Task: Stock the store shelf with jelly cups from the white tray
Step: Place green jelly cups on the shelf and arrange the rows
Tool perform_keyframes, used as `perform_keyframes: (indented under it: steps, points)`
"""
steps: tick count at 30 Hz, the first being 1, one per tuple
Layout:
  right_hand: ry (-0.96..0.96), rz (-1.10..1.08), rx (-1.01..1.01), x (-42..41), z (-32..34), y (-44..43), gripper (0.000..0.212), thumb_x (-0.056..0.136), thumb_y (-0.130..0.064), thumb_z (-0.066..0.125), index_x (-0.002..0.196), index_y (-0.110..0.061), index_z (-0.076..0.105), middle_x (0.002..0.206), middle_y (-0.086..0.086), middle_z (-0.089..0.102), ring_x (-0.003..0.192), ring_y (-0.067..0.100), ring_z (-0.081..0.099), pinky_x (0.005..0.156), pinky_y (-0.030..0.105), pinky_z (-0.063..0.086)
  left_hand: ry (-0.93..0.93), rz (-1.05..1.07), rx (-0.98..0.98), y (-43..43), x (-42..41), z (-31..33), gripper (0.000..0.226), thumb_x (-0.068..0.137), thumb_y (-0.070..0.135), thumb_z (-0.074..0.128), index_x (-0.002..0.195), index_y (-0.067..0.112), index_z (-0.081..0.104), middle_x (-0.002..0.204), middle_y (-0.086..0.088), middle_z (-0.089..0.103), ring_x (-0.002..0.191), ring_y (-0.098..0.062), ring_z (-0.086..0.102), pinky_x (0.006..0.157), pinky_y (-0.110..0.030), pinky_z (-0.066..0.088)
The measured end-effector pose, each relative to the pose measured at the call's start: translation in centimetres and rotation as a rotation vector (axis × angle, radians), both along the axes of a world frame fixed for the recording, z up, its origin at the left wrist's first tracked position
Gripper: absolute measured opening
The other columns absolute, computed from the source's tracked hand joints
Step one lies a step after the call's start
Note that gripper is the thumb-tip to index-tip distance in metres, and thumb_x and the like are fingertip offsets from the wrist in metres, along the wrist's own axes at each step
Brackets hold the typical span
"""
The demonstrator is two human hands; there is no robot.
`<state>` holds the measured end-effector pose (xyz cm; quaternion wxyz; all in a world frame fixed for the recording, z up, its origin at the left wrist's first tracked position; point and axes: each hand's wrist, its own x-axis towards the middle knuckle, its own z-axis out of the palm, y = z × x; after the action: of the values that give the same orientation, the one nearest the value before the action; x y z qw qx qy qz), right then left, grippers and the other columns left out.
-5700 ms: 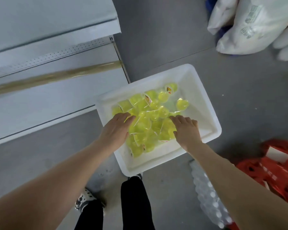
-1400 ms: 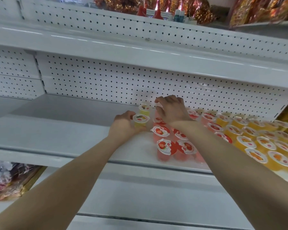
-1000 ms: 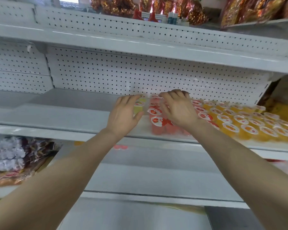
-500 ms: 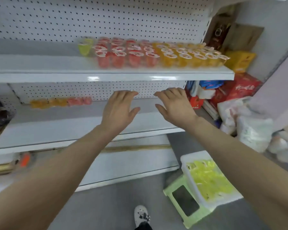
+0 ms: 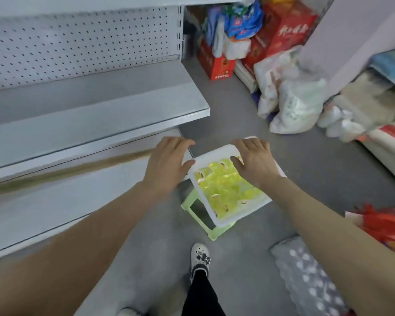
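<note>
Head view: left hand (image 5: 167,165) and right hand (image 5: 253,164) empty, fingers relaxed; translucent yellow-green jelly cups (image 5: 226,188) fill the white tray (image 5: 246,213) under the right.

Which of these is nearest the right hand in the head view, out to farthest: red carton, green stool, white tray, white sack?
1. white tray, directly below the open right hand.
2. green stool, under the tray, showing at its left.
3. white sack, ahead and to the right.
4. red carton, farthest back, beside the shelf.
</note>
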<state>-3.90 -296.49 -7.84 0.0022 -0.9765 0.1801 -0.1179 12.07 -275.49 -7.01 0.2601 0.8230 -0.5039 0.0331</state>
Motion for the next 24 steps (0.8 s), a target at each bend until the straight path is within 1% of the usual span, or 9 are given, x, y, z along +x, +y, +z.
perform_keyframes:
  steps: [2,5,8,10,12,16,19,24]
  points:
    - [0.09,-0.056,0.083,-1.9,-3.4,-3.0,0.041,0.087,-0.033,0.054,0.124,-0.017,0.06,0.113,0.005,0.068,0.106,0.033,0.059,0.09,0.047,0.041,0.067,-0.016,0.058,-3.0,-1.5,-3.1,0.041,0.081,0.027,0.075,0.12,0.016,0.063,0.112,-0.005,0.064,0.107,-0.03,0.053,0.091,-0.037,0.043]
    - [0.221,-0.14,0.191,-4.1,-8.7,-6.7,0.044,0.087,-0.024,0.065,0.13,-0.019,0.057,0.121,0.005,0.065,0.112,0.034,0.056,0.094,0.046,0.037,0.138,-0.048,0.15,-6.7,-3.4,-8.3,0.042,0.076,0.026,0.08,0.115,0.017,0.066,0.107,-0.003,0.066,0.103,-0.029,0.057,0.09,-0.035,0.046]
    - [0.334,-0.225,0.271,-6.0,-13.8,-9.6,0.049,0.086,-0.025,0.067,0.133,-0.02,0.055,0.124,0.006,0.064,0.115,0.034,0.055,0.095,0.045,0.036,0.216,-0.062,0.264,-9.7,-5.1,-13.4,0.043,0.073,0.026,0.081,0.113,0.019,0.068,0.106,-0.001,0.067,0.103,-0.027,0.059,0.086,-0.035,0.049]
    - [0.394,-0.247,0.311,-7.0,-16.9,-11.1,0.051,0.086,-0.028,0.066,0.136,-0.022,0.053,0.126,0.004,0.062,0.117,0.033,0.054,0.097,0.044,0.035,0.233,-0.083,0.326,-11.2,-6.1,-16.8,0.044,0.069,0.024,0.085,0.109,0.018,0.069,0.103,-0.001,0.068,0.099,-0.027,0.061,0.082,-0.035,0.052]
    - [0.448,-0.261,0.35,-7.8,-19.9,-12.0,0.053,0.087,-0.03,0.065,0.138,-0.024,0.05,0.13,0.002,0.059,0.12,0.03,0.052,0.099,0.043,0.034,0.254,-0.106,0.383,-12.4,-6.8,-20.0,0.046,0.067,0.025,0.086,0.108,0.018,0.068,0.102,0.0,0.068,0.098,-0.026,0.062,0.085,-0.036,0.053]
    - [0.524,-0.25,0.404,-7.7,-25.1,-12.9,0.055,0.089,-0.034,0.064,0.141,-0.026,0.046,0.137,-0.001,0.056,0.125,0.028,0.048,0.102,0.042,0.033,0.302,-0.121,0.489,-14.1,-7.2,-25.5,0.048,0.071,0.029,0.083,0.114,0.019,0.065,0.107,-0.001,0.065,0.103,-0.027,0.059,0.092,-0.039,0.05]
    - [0.579,-0.225,0.437,-6.6,-28.3,-13.1,0.056,0.091,-0.037,0.061,0.143,-0.027,0.043,0.141,-0.003,0.051,0.13,0.027,0.043,0.104,0.043,0.031,0.296,-0.145,0.543,-15.4,-7.1,-28.4,0.049,0.073,0.029,0.08,0.118,0.02,0.062,0.112,-0.001,0.063,0.107,-0.027,0.057,0.095,-0.038,0.048]
    - [0.564,-0.204,0.488,-5.2,-32.2,-13.2,0.052,0.089,-0.038,0.064,0.137,-0.023,0.051,0.134,0.001,0.058,0.128,0.03,0.046,0.103,0.047,0.032,0.226,-0.213,0.559,-18.0,-6.1,-31.7,0.053,0.072,0.025,0.081,0.121,0.017,0.062,0.116,-0.003,0.063,0.11,-0.028,0.057,0.095,-0.039,0.049]
